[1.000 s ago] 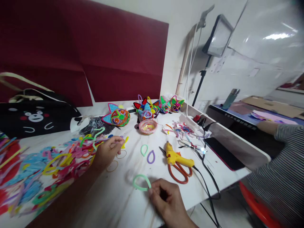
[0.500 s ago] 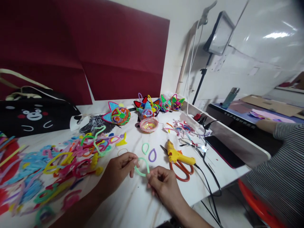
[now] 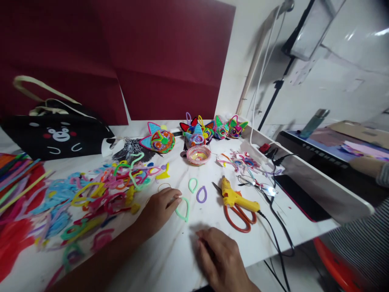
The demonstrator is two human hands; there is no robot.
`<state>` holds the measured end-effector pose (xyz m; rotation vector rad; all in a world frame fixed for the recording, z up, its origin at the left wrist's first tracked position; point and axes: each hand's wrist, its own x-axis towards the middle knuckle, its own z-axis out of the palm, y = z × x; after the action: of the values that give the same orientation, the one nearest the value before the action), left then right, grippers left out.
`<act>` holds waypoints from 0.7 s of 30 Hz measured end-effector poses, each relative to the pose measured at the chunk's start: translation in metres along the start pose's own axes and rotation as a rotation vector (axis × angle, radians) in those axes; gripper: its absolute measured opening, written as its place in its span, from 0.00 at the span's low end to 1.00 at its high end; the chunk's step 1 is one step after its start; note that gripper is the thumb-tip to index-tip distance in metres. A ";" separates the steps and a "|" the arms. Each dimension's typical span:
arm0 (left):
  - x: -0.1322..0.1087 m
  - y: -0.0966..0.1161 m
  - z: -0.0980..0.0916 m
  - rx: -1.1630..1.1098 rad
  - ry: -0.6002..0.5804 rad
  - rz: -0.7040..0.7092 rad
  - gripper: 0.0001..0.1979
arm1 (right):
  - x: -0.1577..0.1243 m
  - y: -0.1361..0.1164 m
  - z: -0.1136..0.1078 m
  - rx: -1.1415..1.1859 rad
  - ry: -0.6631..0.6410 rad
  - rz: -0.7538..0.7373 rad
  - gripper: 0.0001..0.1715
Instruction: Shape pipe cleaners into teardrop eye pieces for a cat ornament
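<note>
Head view shows the left hand (image 3: 164, 205) low over the white desk (image 3: 170, 247), its fingers pinching the upper left end of a pale green loop (image 3: 187, 210). That loop sits near the middle of the desk, just in front of a smaller green loop (image 3: 189, 186) and a purple loop (image 3: 197, 196), which lie side by side without touching. Nearer the front edge is the right hand (image 3: 223, 255), its fingers loosely curled and released, nothing visible in them, apart from the green loop.

To the right of the loops, a yellow glue gun (image 3: 234, 197) lies across orange-handled scissors (image 3: 225, 215), its cord trailing toward the front edge. Behind it are eyeglasses (image 3: 269, 189), and farther right a dark phone (image 3: 300, 198). A tangled heap of bright fuzzy stems (image 3: 100, 190) spreads over the left side, with a black bag (image 3: 57, 138) behind it. At the back, a pinkish bowl (image 3: 199, 163) stands before several colourful eared figures (image 3: 162, 142). At far right, another person's striped clothing (image 3: 361, 239) shows beside a red seat (image 3: 334, 265).
</note>
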<state>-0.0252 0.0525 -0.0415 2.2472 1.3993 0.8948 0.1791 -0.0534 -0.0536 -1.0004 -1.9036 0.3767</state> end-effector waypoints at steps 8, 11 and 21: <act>-0.013 0.013 -0.003 0.239 0.001 0.265 0.20 | -0.012 0.002 0.001 -0.197 0.043 -0.177 0.09; -0.017 0.014 0.004 0.297 -0.027 0.303 0.25 | -0.010 0.002 0.001 -0.223 0.086 -0.243 0.09; -0.019 -0.002 0.013 0.348 -0.014 0.291 0.23 | -0.011 0.011 -0.019 -0.270 0.133 -0.233 0.10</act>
<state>-0.0241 0.0367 -0.0582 2.7675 1.3264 0.7635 0.2028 -0.0582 -0.0570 -0.9366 -1.9558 -0.0831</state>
